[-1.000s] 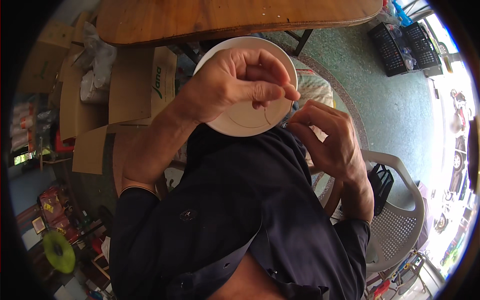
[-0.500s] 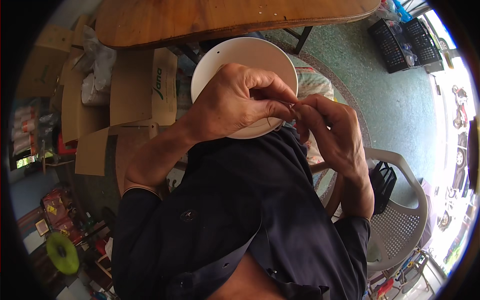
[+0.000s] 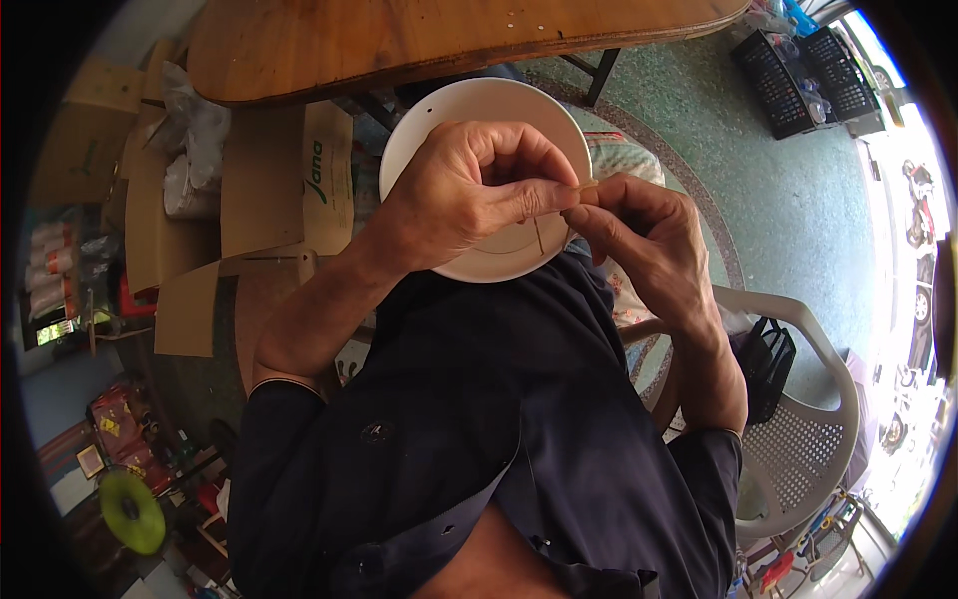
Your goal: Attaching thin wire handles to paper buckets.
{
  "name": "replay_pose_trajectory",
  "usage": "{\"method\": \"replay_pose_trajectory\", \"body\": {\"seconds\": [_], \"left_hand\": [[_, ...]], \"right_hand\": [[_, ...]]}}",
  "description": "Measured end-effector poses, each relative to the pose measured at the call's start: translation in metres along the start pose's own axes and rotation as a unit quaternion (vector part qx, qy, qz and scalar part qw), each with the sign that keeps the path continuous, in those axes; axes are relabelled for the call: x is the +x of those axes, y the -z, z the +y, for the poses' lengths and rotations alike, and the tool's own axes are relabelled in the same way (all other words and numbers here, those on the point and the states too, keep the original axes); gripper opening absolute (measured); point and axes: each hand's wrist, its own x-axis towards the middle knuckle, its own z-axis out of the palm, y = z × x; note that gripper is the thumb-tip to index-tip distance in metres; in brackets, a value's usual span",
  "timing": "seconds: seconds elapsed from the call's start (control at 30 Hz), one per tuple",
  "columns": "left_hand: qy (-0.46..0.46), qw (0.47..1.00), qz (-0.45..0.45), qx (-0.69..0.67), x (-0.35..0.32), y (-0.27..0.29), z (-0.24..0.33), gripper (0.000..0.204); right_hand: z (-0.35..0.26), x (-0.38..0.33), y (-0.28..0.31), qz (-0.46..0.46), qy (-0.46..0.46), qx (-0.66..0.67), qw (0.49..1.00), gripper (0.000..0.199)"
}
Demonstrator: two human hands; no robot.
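A white round plate-like disc (image 3: 469, 105) rests on my lap above dark blue clothing. My left hand (image 3: 464, 195) hovers over the disc, with thumb and forefinger pinched on a small tan piece (image 3: 587, 187). My right hand (image 3: 644, 245) meets it from the right, its fingertips pinching the same piece. The piece is too small to identify. A thin dark strand (image 3: 539, 235) shows against the disc below my left thumb. My hands hide the middle of the disc.
A wooden table edge (image 3: 429, 45) runs across the top. Flattened cardboard boxes (image 3: 264, 180) and plastic bags lie on the left. A white plastic chair (image 3: 798, 399) stands on the right, with black crates (image 3: 793, 70) on the green floor beyond.
My right hand has risen from beside the disc to meet my left fingertips. The left hand shifted slightly lower over the disc.
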Motion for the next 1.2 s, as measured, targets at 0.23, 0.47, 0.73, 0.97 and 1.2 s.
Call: {"method": "replay_pose_trajectory", "body": {"seconds": [0.23,0.47,0.73,0.97,1.2], "left_hand": [[-0.079,0.994,0.051,0.054,-0.002,-0.004,-0.007,0.008],[-0.100,0.969,0.051,0.219,-0.005,-0.008,-0.005,0.009],[0.003,0.997,-0.057,0.047,0.000,0.003,-0.005,0.017],[0.145,0.960,-0.102,-0.216,0.004,0.008,-0.010,0.020],[0.130,0.969,-0.040,-0.204,0.004,0.007,-0.007,0.020]], "right_hand": [[0.004,-0.002,-0.005,0.066,0.055,-0.046,0.995,0.014],[-0.001,-0.005,-0.006,0.068,0.058,-0.072,0.993,0.013],[-0.003,-0.003,-0.004,0.066,0.050,-0.080,0.993,0.014],[-0.001,-0.003,-0.009,0.085,0.083,-0.110,0.987,0.016],[0.003,-0.002,-0.013,0.151,0.239,-0.217,0.934,0.032]]}}
